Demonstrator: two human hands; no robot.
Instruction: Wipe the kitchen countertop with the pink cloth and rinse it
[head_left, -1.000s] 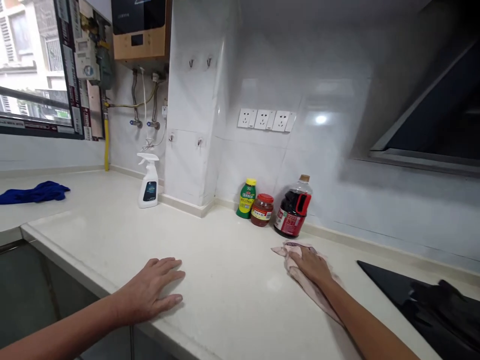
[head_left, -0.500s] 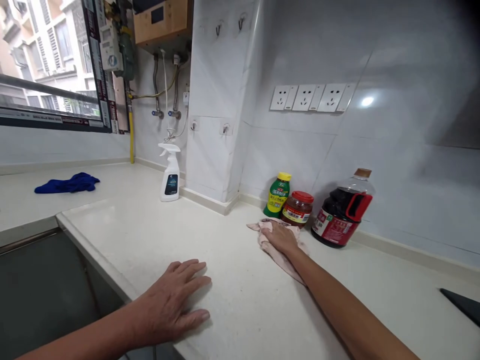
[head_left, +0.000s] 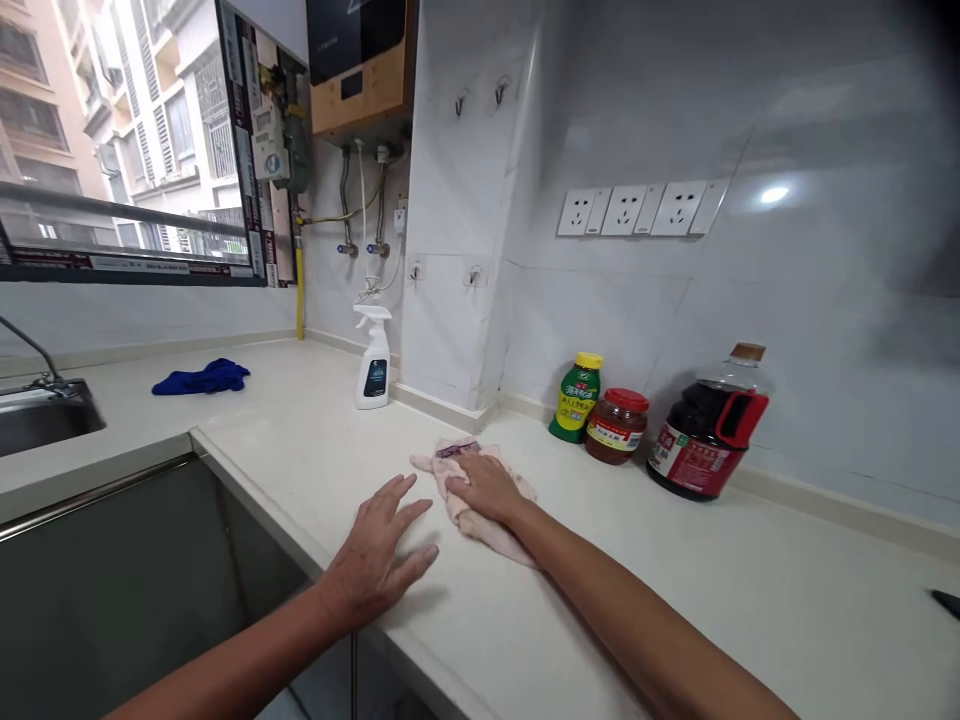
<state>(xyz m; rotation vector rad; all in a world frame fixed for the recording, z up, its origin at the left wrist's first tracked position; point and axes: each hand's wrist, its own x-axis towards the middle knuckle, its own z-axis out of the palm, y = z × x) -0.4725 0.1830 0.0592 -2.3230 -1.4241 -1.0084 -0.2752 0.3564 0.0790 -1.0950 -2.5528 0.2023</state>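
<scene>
A pale pink cloth [head_left: 472,515] lies bunched on the white countertop [head_left: 600,590], with a dark printed patch at its far edge. Pressed down on it is my right hand [head_left: 486,485], its fingers over the fabric and partly hidden in the folds. My left hand [head_left: 379,550] hovers just to the left, above the counter near its front edge, fingers spread and holding nothing. Behind the cloth, to the right, stand a green bottle with a yellow cap [head_left: 576,400] and a red-lidded jar [head_left: 616,428].
A large dark sauce bottle [head_left: 705,435] with a red handle stands by the wall. A white spray bottle [head_left: 373,360] is beside the tiled pillar. Further left lie a blue cloth [head_left: 202,378] and a metal sink [head_left: 52,412]. A dark object [head_left: 946,602] shows at the right edge.
My right hand has slid the pink cloth leftward, away from the jar and bottles. My left hand is still spread. The view has turned left, bringing the sink into sight.
</scene>
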